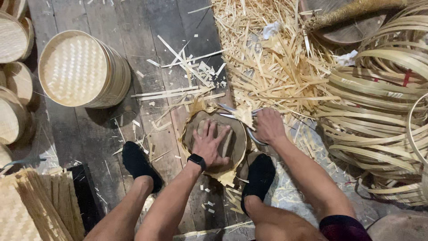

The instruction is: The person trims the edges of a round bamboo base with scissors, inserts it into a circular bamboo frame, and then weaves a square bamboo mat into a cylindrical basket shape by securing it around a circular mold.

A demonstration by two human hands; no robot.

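My left hand, with a black watch on the wrist, presses flat with spread fingers on a round wooden disc. Under the disc lies a woven bamboo mat whose ragged edge sticks out around it. My right hand is closed on the handles of a pair of metal shears, whose blades sit at the far edge of the disc in the mat's fringe. My two feet in black socks rest on either side of the disc.
A stack of round woven bamboo lids lies at the left, more rounds at the far left. Bamboo hoops pile up on the right. Loose strips and offcuts litter the plank floor; woven mats lie bottom left.
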